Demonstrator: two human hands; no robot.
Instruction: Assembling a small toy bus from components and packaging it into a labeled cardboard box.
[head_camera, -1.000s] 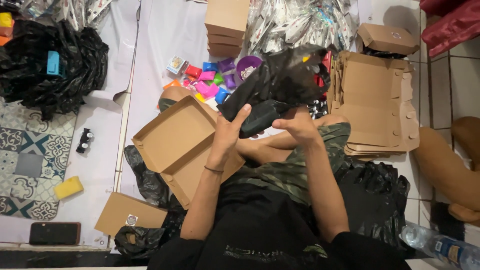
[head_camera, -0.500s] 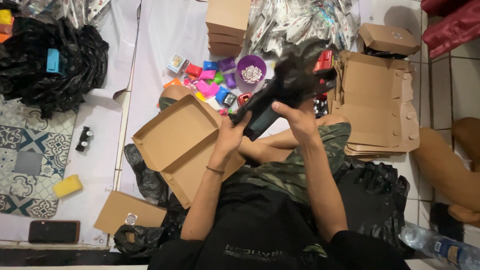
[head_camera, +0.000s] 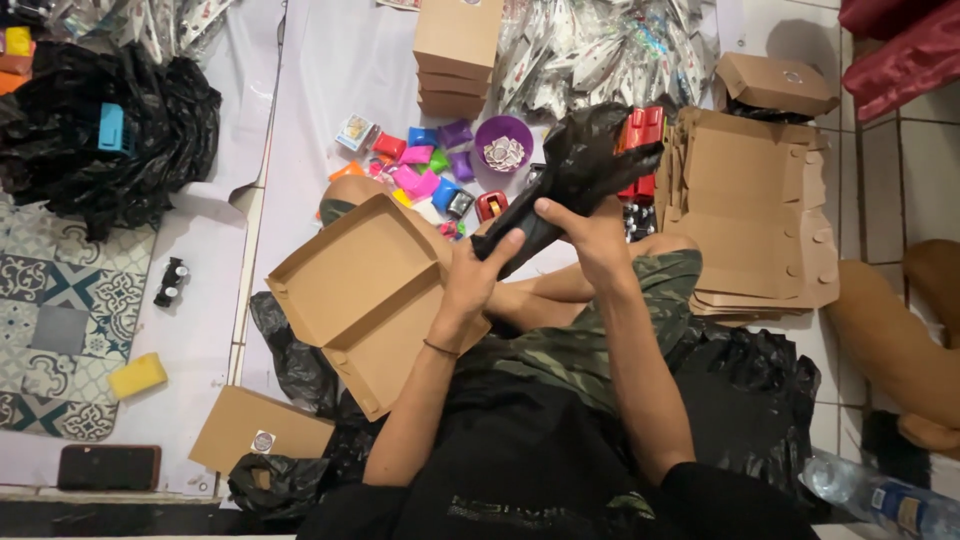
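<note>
Wrapping goes best when the black bag (head_camera: 575, 180), held above the open box (head_camera: 360, 300), is kept taut: it is gripped low by the left hand (head_camera: 478, 280) and higher by the right hand (head_camera: 590, 235).

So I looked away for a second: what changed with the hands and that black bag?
Both hands, left hand and right hand, have gathered the loose black plastic bag into a tighter roll, lifted and angled up to the right. The open cardboard box and purple bowl stayed put.
</note>
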